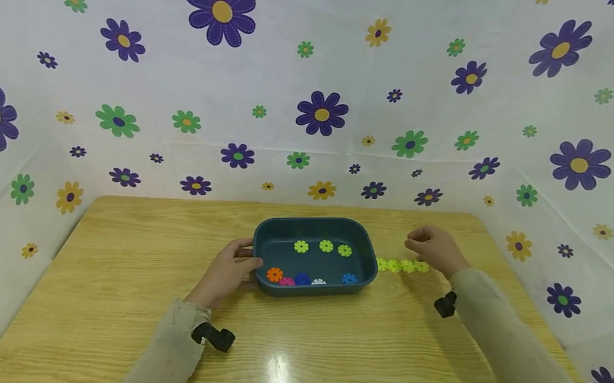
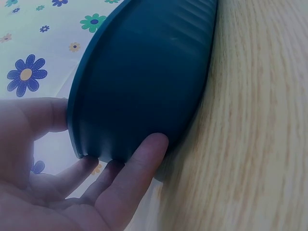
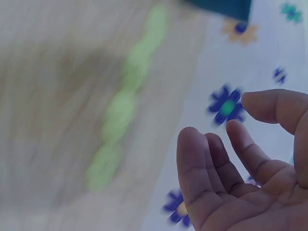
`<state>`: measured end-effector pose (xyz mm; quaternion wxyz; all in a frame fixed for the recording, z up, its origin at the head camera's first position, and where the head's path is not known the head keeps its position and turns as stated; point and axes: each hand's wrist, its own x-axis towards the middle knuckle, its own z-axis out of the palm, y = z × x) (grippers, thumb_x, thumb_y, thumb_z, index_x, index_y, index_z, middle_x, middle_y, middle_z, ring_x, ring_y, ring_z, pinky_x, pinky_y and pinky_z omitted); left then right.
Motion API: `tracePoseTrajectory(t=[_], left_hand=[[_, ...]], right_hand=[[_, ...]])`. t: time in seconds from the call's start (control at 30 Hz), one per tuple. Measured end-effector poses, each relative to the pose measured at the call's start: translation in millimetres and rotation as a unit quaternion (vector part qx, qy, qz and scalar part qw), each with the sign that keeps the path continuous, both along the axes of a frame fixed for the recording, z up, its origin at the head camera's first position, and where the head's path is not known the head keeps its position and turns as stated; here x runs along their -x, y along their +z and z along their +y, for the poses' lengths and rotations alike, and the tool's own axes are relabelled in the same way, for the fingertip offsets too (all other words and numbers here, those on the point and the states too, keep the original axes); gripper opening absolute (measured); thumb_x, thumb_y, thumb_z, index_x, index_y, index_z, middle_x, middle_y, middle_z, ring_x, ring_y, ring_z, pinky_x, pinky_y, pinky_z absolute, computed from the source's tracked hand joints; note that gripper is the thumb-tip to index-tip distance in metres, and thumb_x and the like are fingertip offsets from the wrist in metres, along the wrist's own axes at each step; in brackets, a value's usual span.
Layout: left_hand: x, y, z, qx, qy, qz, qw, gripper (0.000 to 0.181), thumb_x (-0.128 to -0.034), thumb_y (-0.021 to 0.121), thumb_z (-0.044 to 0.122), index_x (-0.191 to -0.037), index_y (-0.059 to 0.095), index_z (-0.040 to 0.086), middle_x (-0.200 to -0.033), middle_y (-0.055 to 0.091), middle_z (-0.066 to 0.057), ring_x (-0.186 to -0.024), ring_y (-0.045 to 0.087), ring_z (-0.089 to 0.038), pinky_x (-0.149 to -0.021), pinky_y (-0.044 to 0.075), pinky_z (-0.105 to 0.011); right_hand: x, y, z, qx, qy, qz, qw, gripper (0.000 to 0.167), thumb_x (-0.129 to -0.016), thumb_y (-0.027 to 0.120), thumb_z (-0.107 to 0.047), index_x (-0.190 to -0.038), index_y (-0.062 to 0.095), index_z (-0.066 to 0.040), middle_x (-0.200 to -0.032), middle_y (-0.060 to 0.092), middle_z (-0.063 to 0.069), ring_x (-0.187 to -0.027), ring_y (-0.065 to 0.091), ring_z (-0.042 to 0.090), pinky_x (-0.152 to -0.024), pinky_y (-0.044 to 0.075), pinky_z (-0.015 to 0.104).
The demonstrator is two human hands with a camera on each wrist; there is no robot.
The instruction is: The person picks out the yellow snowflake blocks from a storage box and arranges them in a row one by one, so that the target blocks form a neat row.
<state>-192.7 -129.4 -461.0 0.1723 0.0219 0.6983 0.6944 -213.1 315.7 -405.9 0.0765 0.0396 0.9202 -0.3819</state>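
My left hand [image 1: 224,274] grips the left end of a dark teal tray [image 1: 319,289], thumb on the rim; in the left wrist view its fingers [image 2: 151,147] lie against the tray's outer wall [image 2: 139,82]. Inside the tray are yellow-green notched discs [image 1: 326,246] along the back, and an orange disc [image 1: 274,274], a pink, a white and blue ones along the front. A chain of yellow-green discs [image 1: 407,265] lies on the table at the tray's right end. Above the chain's right end my right hand [image 1: 433,249] hovers, fingers loosely bent, holding nothing; the right wrist view shows the chain [image 3: 119,115] apart from the fingers.
The wooden table [image 1: 174,233] has a glare spot near its front. A white cloth with flower prints [image 1: 270,81] hangs behind the table and at both sides. A black strap mount [image 1: 213,337] sits on the left wrist, another [image 1: 445,305] on the right.
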Motion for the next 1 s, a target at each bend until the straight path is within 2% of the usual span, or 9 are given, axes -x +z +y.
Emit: tracePoseTrajectory(t=[0.23, 0.43, 0.67, 0.8, 1.0], left_hand=[[-0.6, 0.2, 0.0, -0.002, 0.000, -0.005, 1.0000, 0.061, -0.1030, 0.062, 0.013, -0.157, 0.035, 0.007, -0.149, 0.045, -0.024, -0.124, 0.059, -0.038, -0.090, 0.062, -0.047], [-0.9, 1.9, -0.1, -0.005, 0.001, -0.009, 0.9999, 0.060, -0.1032, 0.062, 0.012, -0.157, 0.035, 0.006, -0.150, 0.044, -0.025, -0.124, 0.059, -0.039, -0.091, 0.061, -0.047], [-1.2, 2.2, -0.5, -0.005, -0.004, -0.002, 1.0000, 0.061, -0.1037, 0.061, 0.012, -0.158, 0.034, 0.004, -0.151, 0.043, -0.026, -0.126, 0.058, -0.040, -0.091, 0.061, -0.050], [-1.1, 1.4, -0.6, -0.007, -0.002, -0.003, 1.0000, 0.061, -0.1037, 0.060, 0.012, -0.158, 0.034, 0.005, -0.151, 0.043, -0.026, -0.125, 0.058, -0.040, -0.091, 0.061, -0.050], [-1.0, -2.4, -0.4, -0.007, 0.000, -0.003, 1.0000, 0.061, -0.1031, 0.061, 0.012, -0.158, 0.035, 0.006, -0.150, 0.044, -0.025, -0.124, 0.060, -0.040, -0.090, 0.062, -0.047]], right_hand=[[3.7, 15.9, -54, 0.014, 0.042, 0.034, 0.9985, 0.036, -0.104, 0.062, -0.023, -0.131, 0.060, 0.001, -0.126, 0.064, 0.021, -0.114, 0.064, 0.039, -0.096, 0.058, 0.047], [7.6, 17.4, -97, 0.027, 0.060, 0.043, 0.9969, 0.031, -0.102, 0.066, -0.022, -0.127, 0.064, -0.004, -0.125, 0.066, 0.016, -0.115, 0.065, 0.032, -0.098, 0.057, 0.047], [18.1, 0.5, -133, 0.027, 0.105, 0.014, 0.9940, 0.032, -0.101, 0.068, -0.019, -0.129, 0.064, -0.004, -0.128, 0.067, 0.013, -0.121, 0.062, 0.031, -0.103, 0.053, 0.049], [26.6, -14.5, -145, 0.024, 0.106, -0.005, 0.9940, 0.033, -0.099, 0.069, -0.018, -0.129, 0.065, -0.005, -0.130, 0.066, 0.013, -0.122, 0.062, 0.030, -0.104, 0.053, 0.049], [33.1, -32.4, -155, -0.002, 0.109, -0.003, 0.9940, 0.033, -0.098, 0.069, -0.016, -0.129, 0.066, -0.005, -0.130, 0.066, 0.012, -0.120, 0.061, 0.029, -0.102, 0.052, 0.048]])
